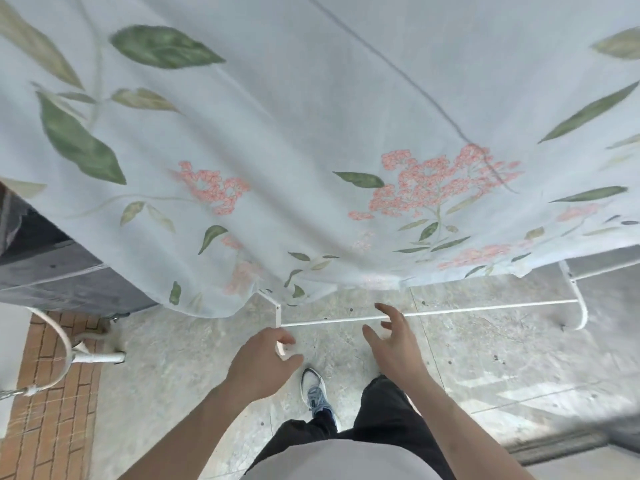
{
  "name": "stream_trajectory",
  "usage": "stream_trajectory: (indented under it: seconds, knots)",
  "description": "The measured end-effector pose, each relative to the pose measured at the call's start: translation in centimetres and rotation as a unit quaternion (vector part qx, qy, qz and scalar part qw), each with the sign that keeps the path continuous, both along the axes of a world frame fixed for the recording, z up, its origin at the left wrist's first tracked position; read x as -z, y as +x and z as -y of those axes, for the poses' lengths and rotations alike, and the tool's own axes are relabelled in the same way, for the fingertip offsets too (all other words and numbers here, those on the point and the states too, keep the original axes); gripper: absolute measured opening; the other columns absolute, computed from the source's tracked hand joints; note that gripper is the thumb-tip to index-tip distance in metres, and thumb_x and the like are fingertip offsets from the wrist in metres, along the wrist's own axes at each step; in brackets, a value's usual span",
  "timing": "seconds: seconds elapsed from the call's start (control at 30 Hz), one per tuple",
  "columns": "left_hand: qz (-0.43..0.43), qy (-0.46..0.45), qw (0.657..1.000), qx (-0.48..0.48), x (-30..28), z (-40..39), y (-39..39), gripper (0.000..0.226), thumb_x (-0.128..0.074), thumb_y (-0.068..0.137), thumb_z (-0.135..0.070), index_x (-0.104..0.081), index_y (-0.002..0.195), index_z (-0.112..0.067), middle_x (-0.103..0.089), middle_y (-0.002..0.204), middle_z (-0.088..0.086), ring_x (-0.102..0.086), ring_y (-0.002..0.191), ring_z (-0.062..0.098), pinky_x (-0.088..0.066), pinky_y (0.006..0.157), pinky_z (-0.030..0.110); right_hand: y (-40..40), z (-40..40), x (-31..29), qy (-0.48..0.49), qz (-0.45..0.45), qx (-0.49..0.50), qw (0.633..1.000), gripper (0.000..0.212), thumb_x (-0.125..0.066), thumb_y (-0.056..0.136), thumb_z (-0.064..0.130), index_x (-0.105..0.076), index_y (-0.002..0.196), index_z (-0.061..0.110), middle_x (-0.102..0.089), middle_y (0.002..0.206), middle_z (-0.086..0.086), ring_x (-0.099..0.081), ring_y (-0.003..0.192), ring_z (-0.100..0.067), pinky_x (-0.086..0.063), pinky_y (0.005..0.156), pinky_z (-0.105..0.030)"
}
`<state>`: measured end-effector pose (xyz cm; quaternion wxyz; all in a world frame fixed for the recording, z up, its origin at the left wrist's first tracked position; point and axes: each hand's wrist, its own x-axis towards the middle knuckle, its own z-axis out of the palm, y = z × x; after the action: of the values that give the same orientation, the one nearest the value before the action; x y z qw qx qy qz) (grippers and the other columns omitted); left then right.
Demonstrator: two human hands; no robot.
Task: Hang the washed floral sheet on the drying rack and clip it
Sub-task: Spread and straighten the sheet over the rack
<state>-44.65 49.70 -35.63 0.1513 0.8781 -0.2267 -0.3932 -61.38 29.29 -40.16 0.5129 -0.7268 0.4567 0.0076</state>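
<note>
The pale blue floral sheet (pixel 311 133), printed with green leaves and pink blossoms, hangs over the drying rack and fills the upper part of the view. Its lower hem ends just above my hands. Only the white base bars of the drying rack (pixel 450 311) show below the hem. My left hand (pixel 263 365) hovers under the hem with fingers loosely curled and holds nothing. My right hand (pixel 393 337) is spread open beside it, fingers pointing up toward the hem without touching it. No clip is visible.
Pale stone paving lies underfoot, with my shoe (pixel 315 393) and dark trousers below my hands. A brick strip (pixel 52 410) and a curved white pipe (pixel 59 344) sit at the left beside a dark wall (pixel 52 265). The rack's right foot (pixel 578 299) curves down at the right.
</note>
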Motion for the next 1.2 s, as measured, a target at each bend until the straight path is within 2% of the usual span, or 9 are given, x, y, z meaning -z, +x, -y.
stream_trajectory:
  seconds: [0.2,0.43,0.5,0.57,0.67,0.87,1.03,1.13,1.2]
  knots:
    - [0.041,-0.029,0.994,0.097,-2.3,6.3,2.3,0.042,-0.067,0.091,-0.053,-0.062,0.128,-0.034,-0.058,0.130,-0.016,-0.061,0.098,0.008,-0.053,0.091,0.034,-2.2,1.8,-3.3,-0.021,0.013,0.009,1.000,0.045,-0.068,0.097,0.035,-0.053,0.139,0.035,-0.043,0.144,0.017,-0.052,0.122,-0.008,-0.051,0.094,-0.031]
    - [0.031,-0.099,0.992,0.069,-5.5,10.7,-0.6,0.033,-0.068,0.093,-0.050,-0.061,0.124,-0.038,-0.053,0.126,-0.021,-0.057,0.108,0.000,-0.044,0.079,0.022,-6.1,6.7,-5.5,0.002,0.016,0.051,0.999,0.044,-0.068,0.097,0.034,-0.054,0.139,0.034,-0.047,0.143,0.013,-0.055,0.120,-0.008,-0.045,0.078,-0.015]
    - [0.019,-0.103,0.993,0.058,-5.2,11.8,-1.7,0.032,-0.069,0.093,-0.051,-0.061,0.121,-0.040,-0.053,0.128,-0.022,-0.056,0.109,-0.001,-0.046,0.082,0.024,-7.6,9.2,-6.0,-0.002,0.019,0.066,0.998,0.043,-0.068,0.097,0.033,-0.055,0.138,0.033,-0.048,0.142,0.013,-0.056,0.118,-0.006,-0.044,0.075,-0.011]
    - [0.011,-0.099,0.993,0.062,-4.9,13.8,-3.1,0.031,-0.069,0.092,-0.051,-0.060,0.120,-0.041,-0.052,0.130,-0.021,-0.056,0.111,0.001,-0.048,0.087,0.026,-9.3,12.1,-6.3,-0.003,0.023,0.085,0.996,0.042,-0.067,0.098,0.032,-0.056,0.138,0.032,-0.049,0.141,0.012,-0.057,0.117,-0.006,-0.044,0.074,-0.011]
    - [0.007,-0.096,0.993,0.074,-4.8,17.4,-5.3,0.036,-0.069,0.091,-0.053,-0.058,0.123,-0.041,-0.049,0.133,-0.021,-0.055,0.115,0.002,-0.048,0.092,0.027,-12.0,15.7,-6.4,0.003,0.021,0.097,0.995,0.040,-0.067,0.097,0.033,-0.056,0.135,0.035,-0.050,0.141,0.012,-0.058,0.115,-0.004,-0.051,0.079,-0.024]
    - [0.029,-0.103,0.989,0.105,-5.6,26.4,-9.4,0.045,-0.065,0.093,-0.054,-0.055,0.134,-0.038,-0.044,0.141,-0.021,-0.052,0.125,0.004,-0.044,0.098,0.026,-16.8,23.8,-6.4,-0.007,0.014,0.103,0.995,0.040,-0.068,0.097,0.033,-0.056,0.135,0.035,-0.050,0.140,0.009,-0.059,0.116,-0.008,-0.055,0.080,-0.028]
    - [0.017,-0.094,0.980,0.175,-6.2,32.6,-12.9,0.047,-0.064,0.092,-0.057,-0.054,0.134,-0.039,-0.042,0.143,-0.021,-0.049,0.128,0.004,-0.046,0.104,0.030,-19.6,28.4,-7.4,-0.010,0.026,0.139,0.990,0.040,-0.067,0.098,0.034,-0.055,0.136,0.036,-0.048,0.141,0.010,-0.058,0.118,-0.006,-0.051,0.068,-0.021]
    - [0.012,-0.083,0.969,0.231,-6.7,35.7,-14.0,0.051,-0.063,0.091,-0.059,-0.051,0.137,-0.039,-0.040,0.145,-0.021,-0.048,0.131,0.006,-0.043,0.107,0.031,-21.1,29.7,-7.6,-0.008,0.024,0.179,0.984,0.039,-0.067,0.097,0.035,-0.055,0.134,0.038,-0.052,0.138,0.006,-0.059,0.116,-0.006,-0.047,0.052,-0.016]
    - [0.014,-0.085,0.960,0.267,-7.0,37.5,-14.2,0.053,-0.062,0.091,-0.058,-0.050,0.139,-0.038,-0.038,0.147,-0.022,-0.047,0.132,0.006,-0.044,0.108,0.032,-22.0,30.1,-7.7,0.000,0.025,0.212,0.977,0.037,-0.068,0.096,0.037,-0.055,0.131,0.042,-0.056,0.136,0.001,-0.062,0.114,-0.010,-0.047,0.052,-0.019]
